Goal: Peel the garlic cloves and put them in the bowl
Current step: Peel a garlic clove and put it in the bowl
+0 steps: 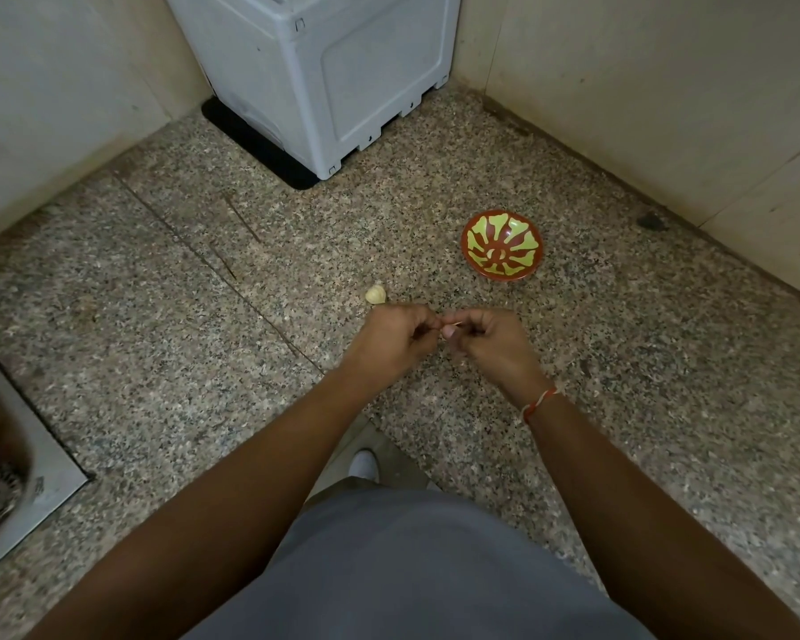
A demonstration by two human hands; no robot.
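My left hand [396,337] and my right hand [493,341] meet above the granite counter, fingers curled, pinching a small garlic clove [449,326] between them. Only a sliver of the clove and its skin shows between the fingertips. A second, unpeeled garlic piece [375,295] lies on the counter just beyond my left hand. The red bowl with a green pattern [502,245] stands to the far right of my hands, and I see nothing in it.
A grey plastic appliance [324,71] on a black mat stands at the back centre. Tiled walls [643,85] close the counter at the back and right. A steel sink [5,478] is set into the counter at the left edge.
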